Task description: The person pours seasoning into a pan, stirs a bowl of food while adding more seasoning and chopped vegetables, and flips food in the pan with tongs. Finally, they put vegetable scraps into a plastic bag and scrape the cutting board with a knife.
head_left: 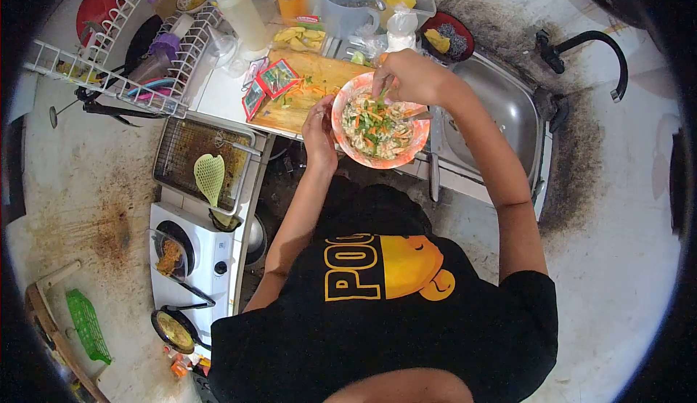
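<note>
Left hand (320, 131): pressed against the near rim of the bowl (347, 155), which is held up.
Right hand (408, 76): fingers dipped into the chopped food at the bowl's far side.
Cutting board (290, 109): lying on the worktop (218, 94) just beyond the left hand.
Sink (501, 105): under the right forearm.

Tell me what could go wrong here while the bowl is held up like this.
1. The round orange-rimmed bowl of chopped vegetables rests only in the left hand, off the counter; it could tip or slip.
2. The right hand works at the rim, so pieces may spill toward the steel sink.
</note>
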Available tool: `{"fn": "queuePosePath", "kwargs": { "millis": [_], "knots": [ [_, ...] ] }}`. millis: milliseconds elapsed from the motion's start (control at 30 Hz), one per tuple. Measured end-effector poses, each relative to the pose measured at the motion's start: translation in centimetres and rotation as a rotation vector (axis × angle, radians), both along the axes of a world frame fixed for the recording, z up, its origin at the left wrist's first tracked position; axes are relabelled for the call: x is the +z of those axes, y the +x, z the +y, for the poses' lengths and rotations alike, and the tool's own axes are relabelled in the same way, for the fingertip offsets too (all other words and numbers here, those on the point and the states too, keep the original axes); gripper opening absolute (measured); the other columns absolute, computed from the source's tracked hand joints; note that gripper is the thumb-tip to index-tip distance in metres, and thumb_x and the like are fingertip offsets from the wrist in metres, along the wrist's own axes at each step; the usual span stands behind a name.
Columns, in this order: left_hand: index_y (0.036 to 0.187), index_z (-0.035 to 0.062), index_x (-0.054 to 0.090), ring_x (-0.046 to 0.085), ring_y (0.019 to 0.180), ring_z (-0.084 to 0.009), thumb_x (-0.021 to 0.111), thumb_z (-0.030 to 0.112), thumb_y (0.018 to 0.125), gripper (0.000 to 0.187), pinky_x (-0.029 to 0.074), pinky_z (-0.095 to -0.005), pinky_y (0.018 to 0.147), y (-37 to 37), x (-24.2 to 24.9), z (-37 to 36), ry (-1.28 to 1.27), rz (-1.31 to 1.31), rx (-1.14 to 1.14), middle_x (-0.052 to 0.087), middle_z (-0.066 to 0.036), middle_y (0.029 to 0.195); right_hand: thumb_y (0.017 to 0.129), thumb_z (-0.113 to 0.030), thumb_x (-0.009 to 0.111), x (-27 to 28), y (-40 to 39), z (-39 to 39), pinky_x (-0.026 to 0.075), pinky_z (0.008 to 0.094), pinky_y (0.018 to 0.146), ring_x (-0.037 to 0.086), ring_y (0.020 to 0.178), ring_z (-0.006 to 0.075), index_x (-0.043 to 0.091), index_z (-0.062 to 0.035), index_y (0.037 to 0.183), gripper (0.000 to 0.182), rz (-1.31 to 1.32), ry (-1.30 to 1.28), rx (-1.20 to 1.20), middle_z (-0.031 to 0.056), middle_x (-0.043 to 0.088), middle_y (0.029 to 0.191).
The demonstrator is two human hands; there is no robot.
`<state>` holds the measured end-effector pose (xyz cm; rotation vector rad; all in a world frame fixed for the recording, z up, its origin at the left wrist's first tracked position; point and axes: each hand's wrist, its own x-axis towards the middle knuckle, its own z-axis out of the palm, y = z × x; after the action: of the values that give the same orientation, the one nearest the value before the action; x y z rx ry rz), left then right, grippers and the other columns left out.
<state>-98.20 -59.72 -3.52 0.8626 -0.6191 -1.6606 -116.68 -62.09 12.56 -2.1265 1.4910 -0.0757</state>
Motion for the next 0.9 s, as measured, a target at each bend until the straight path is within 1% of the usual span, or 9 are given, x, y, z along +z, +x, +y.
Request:
{"fn": "queuePosePath", "kwargs": {
  "millis": [233,300,433,533,600,733,800,833,900],
  "knots": [
    [0.114,0.0019,0.055,0.054,0.096,-0.0153,0.035,0.016,0.095,0.031,0.041,-0.0304,0.088,0.3,-0.5,-0.1,0.03,-0.014,0.013,0.058,-0.007,0.103,0.064,0.003,0.064,0.5,0.1,-0.5,0.049,0.0307,0.063,0.063,0.068,0.0195,0.068,-0.0037,0.081,0.02,-0.108,0.1,-0.065,0.0116,0.065,0.074],
    [0.114,0.0022,0.055,0.054,0.094,-0.0151,0.036,0.016,0.095,0.031,0.041,-0.0299,0.087,0.4,-0.5,-0.2,0.039,-0.02,0.023,0.058,-0.006,0.102,0.067,-0.002,0.066,1.4,0.5,0.4,0.048,0.029,0.058,0.061,0.063,0.0171,0.067,-0.0024,0.079,0.012,-0.159,-0.142,-0.087,0.0097,0.064,0.068],
    [0.115,0.0019,0.054,0.054,0.093,-0.0151,0.038,0.017,0.094,0.03,0.04,-0.0294,0.087,0.6,-0.7,-0.4,0.01,-0.07,0.044,0.057,-0.007,0.103,0.071,-0.009,0.069,0.2,-0.6,2.4,0.047,0.0281,0.06,0.06,0.064,0.0156,0.065,-0.0018,0.081,0.012,-0.104,-0.213,-0.152,0.0084,0.063,0.07],
    [0.119,0.0005,0.051,0.053,0.101,-0.0165,0.04,0.018,0.094,0.032,0.04,-0.0308,0.091,0.1,-0.2,-0.2,-0.009,-0.041,0.03,0.056,-0.01,0.11,0.077,-0.015,0.068,-2.4,-2.6,5.0,0.047,0.0278,0.064,0.059,0.071,0.0143,0.063,-0.0014,0.088,0.018,-0.389,-0.097,-0.155,0.0077,0.063,0.078],
    [0.121,-0.0003,0.049,0.053,0.106,-0.0172,0.041,0.019,0.094,0.034,0.039,-0.0314,0.093,-0.4,-0.2,0.1,-0.02,0.013,0.018,0.055,-0.011,0.115,0.082,-0.022,0.063,-4.8,-3.4,7.1,0.048,0.0311,0.069,0.061,0.07,0.018,0.065,-0.0015,0.09,0.023,-0.551,-0.242,-0.327,0.0109,0.064,0.078],
    [0.127,-0.0023,0.044,0.051,0.111,-0.0183,0.043,0.02,0.094,0.04,0.039,-0.0314,0.095,-1.6,-0.8,0.6,-0.041,0.122,-0.079,0.052,-0.013,0.121,0.09,-0.016,0.052,-9.3,-0.9,8.8,0.042,0.0278,0.07,0.052,0.074,0.0133,0.058,0.0007,0.086,0.018,-0.972,-0.146,-0.46,0.0067,0.056,0.081],
    [0.128,-0.0026,0.043,0.052,0.109,-0.0179,0.043,0.019,0.094,0.04,0.041,-0.0307,0.093,-2.0,-1.4,0.8,0.021,0.101,-0.097,0.052,-0.013,0.122,0.094,-0.019,0.045,-10.6,0.3,8.1,0.036,0.0271,0.061,0.041,0.06,0.0114,0.048,-0.0035,0.067,0.031,-1.18,-0.249,-0.641,0.0027,0.043,0.064],
    [0.127,-0.003,0.043,0.053,0.108,-0.0176,0.044,0.019,0.094,0.04,0.042,-0.0303,0.092,-2.1,-1.9,0.7,0.069,0.104,-0.071,0.053,-0.012,0.121,0.094,-0.019,0.045,-10.7,0.4,7.5,0.036,0.0271,0.061,0.041,0.06,0.0114,0.048,-0.0035,0.067,0.031,-1.182,-0.249,-0.645,0.0027,0.043,0.064],
    [0.127,-0.0033,0.044,0.053,0.106,-0.0173,0.045,0.02,0.095,0.04,0.043,-0.0299,0.09,-2.2,-1.9,0.6,0.113,0.102,-0.046,0.053,-0.012,0.12,0.095,-0.02,0.043,-10.4,0.5,5.9,0.028,0.0276,0.054,0.028,0.05,0.0102,0.035,-0.0085,0.058,0.04,-1.53,-0.228,-0.624,-0.0014,0.028,0.054]
  ]
}}
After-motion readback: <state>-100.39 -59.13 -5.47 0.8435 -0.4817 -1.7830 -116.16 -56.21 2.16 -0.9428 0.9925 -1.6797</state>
